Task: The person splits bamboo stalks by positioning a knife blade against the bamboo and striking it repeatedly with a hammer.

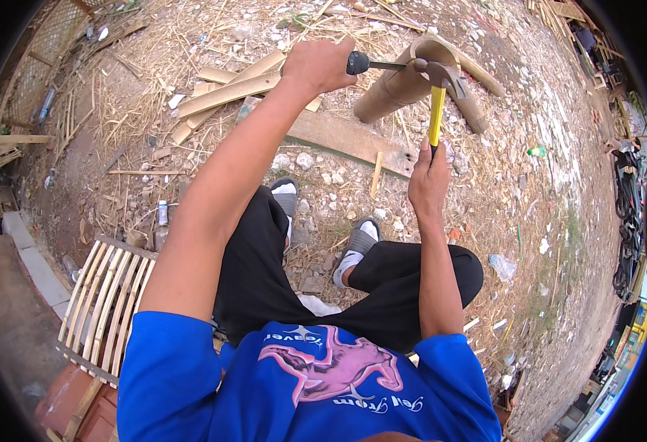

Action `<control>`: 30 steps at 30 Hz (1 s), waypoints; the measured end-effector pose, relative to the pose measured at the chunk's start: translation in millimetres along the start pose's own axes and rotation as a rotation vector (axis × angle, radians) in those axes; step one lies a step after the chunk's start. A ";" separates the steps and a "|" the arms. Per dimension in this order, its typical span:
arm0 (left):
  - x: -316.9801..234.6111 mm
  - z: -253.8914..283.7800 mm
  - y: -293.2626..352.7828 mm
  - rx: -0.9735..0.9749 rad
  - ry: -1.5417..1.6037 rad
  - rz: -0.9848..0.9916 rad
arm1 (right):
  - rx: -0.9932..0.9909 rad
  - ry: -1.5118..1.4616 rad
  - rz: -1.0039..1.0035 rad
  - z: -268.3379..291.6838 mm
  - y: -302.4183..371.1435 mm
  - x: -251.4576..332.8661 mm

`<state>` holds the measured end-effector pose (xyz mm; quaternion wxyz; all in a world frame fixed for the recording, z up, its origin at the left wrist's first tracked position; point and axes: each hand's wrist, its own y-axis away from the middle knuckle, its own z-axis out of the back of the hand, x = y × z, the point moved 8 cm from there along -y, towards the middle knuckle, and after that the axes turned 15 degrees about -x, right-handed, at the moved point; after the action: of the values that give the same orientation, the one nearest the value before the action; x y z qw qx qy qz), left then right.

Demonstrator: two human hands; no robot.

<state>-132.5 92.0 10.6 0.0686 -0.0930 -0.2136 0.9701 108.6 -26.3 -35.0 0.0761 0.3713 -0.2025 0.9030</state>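
Note:
My left hand [319,66] is closed round the handle of a black-handled blade [386,65]. Its narrow dark metal part reaches right to the open top of a thick bamboo section [393,93], which stands tilted on the ground. My right hand [429,184] grips a claw hammer [437,114] by the black lower end of its yellow handle. The hammer's face is at the blade's far end by the bamboo rim; whether they touch, I cannot tell.
Bamboo strips [228,96] lie left of the section, and a wooden board [345,140] lies in front of my feet. Another bamboo piece [471,110] rests to the right. A slatted bamboo rack [106,302] stands at lower left. Stones and straw litter the ground.

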 end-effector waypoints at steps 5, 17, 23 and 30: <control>-7.6 -5.4 4.1 0.049 0.033 -0.006 | -0.061 -0.068 0.107 -11.5 -6.9 18.8; 18.0 -20.8 -7.6 -0.083 0.007 -0.027 | -0.431 -0.873 0.325 97.7 -58.5 150.7; 27.7 -21.9 -6.6 -0.065 -0.004 0.016 | 0.077 0.073 -0.019 -73.0 7.9 -25.8; 24.8 -28.4 2.4 -0.038 0.021 -0.001 | -0.096 -0.065 0.053 -28.9 -17.5 40.7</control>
<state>-150.9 105.4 -19.4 0.0694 -0.1044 -0.2311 0.9648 66.1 1.2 -19.7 0.0631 0.3907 -0.2577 0.8815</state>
